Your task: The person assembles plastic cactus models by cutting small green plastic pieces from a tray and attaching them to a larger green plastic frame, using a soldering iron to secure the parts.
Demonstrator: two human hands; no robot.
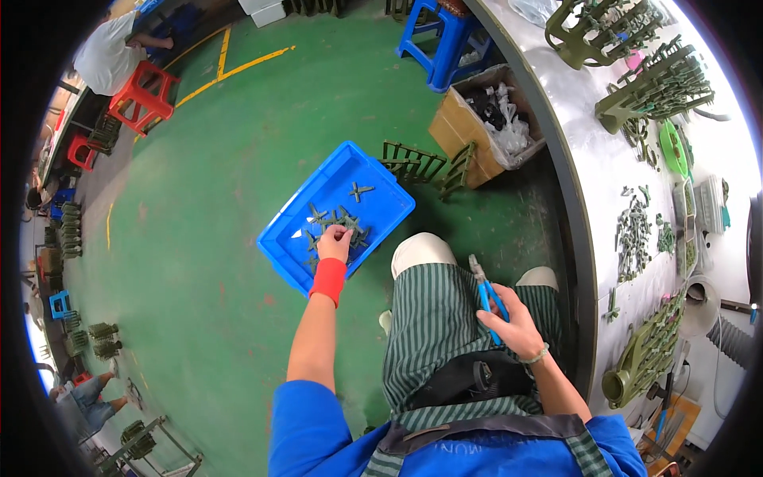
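My left hand [335, 242], with a red wristband, reaches into a blue plastic tray [299, 171]. Its fingers are pinched together among dark green cross-shaped pieces [317, 215]; whatever they hold, if anything, is hidden. One more green cross-shaped piece [360, 191] lies apart in the tray's far part. Over my lap, my right hand [517, 324] is closed round the blue handles of a pair of pliers [486, 306]. The metal jaws point up and away from me, touching nothing that I can see.
To my right runs a metal-topped bench [592, 171] with scattered small green parts [633, 238] and green branching castings [644, 350]. Beyond the tray stand a cardboard box [469, 127] of plastic bags, a green rack-like frame [413, 161] and a blue stool [437, 48]. A person [107, 52] sits far left.
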